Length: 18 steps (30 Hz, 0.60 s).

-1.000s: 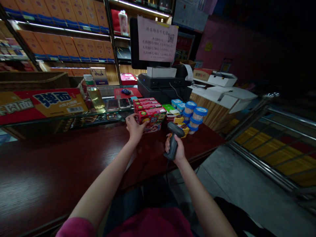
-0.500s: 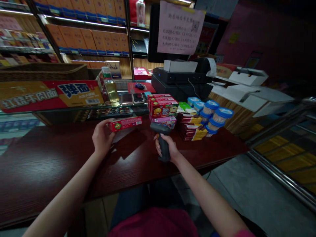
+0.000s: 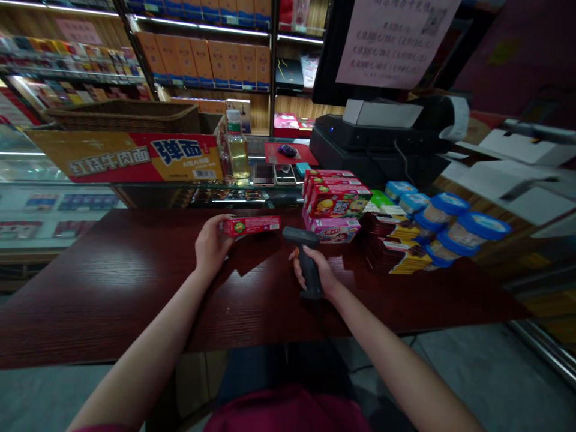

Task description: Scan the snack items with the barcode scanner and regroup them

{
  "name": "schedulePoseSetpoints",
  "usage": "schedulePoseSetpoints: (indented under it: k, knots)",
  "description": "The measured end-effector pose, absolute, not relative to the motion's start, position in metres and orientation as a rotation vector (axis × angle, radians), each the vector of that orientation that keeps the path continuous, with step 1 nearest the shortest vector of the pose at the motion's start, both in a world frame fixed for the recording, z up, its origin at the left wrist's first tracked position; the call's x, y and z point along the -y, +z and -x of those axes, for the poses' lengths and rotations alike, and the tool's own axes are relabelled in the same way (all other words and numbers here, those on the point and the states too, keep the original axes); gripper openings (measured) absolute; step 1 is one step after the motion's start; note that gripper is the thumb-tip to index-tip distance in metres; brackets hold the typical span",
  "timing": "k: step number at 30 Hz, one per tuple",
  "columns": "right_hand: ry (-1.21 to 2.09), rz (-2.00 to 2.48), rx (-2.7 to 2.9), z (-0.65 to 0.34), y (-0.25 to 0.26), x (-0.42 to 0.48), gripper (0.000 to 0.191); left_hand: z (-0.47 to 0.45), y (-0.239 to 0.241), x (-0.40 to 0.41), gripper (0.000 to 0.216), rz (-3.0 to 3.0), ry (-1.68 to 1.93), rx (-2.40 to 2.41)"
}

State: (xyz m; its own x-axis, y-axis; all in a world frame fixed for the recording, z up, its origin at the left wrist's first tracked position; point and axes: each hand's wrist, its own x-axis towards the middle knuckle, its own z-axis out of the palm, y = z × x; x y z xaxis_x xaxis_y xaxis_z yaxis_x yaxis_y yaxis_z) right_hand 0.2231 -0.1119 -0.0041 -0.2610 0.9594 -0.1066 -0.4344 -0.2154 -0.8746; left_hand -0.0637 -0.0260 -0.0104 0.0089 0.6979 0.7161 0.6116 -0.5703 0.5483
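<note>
My left hand (image 3: 211, 245) grips the left end of a small red box (image 3: 252, 225), holding it just over the dark wooden counter (image 3: 148, 282) with a printed side and barcode facing me. In my right hand (image 3: 316, 270) is a dark grey barcode scanner (image 3: 308, 264), its head pointing left toward the box. The fingers wrap around the scanner's handle. Behind the scanner stand stacked red boxes (image 3: 337, 198) on top of a pink box (image 3: 333, 230).
Right of the boxes lie chocolate-coloured packets (image 3: 393, 246) and blue-lidded tubs (image 3: 483, 227). A bottle (image 3: 237, 153), phones (image 3: 285, 174) and a noodle carton (image 3: 144, 159) stand on the glass ledge. Behind them are a monitor (image 3: 326, 66) and a receipt printer (image 3: 452, 120).
The view has turned left, so things sit further right in the picture. Both hands keep their hold; the red box is held more level and looks lower, nearer the counter.
</note>
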Motion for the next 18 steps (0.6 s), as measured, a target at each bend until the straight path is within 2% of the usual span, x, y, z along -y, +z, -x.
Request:
schedulePoseSetpoints:
  k: [5,10,18]
  knots:
    - [1.712,0.891,0.888,-0.224,-0.003,0.118,0.046,0.096,-0.018,0.014,0.056,-1.870,1.658,-1.411]
    - [1.770,0.932,0.803,-0.227,-0.005,0.119,0.046,0.168,-0.022,-0.001,0.062,-1.538,1.555,-1.380]
    - [1.773,1.122,0.725,-0.230,-0.009,0.124,0.040,0.275,-0.018,-0.044,0.064,-1.473,1.628,-1.502]
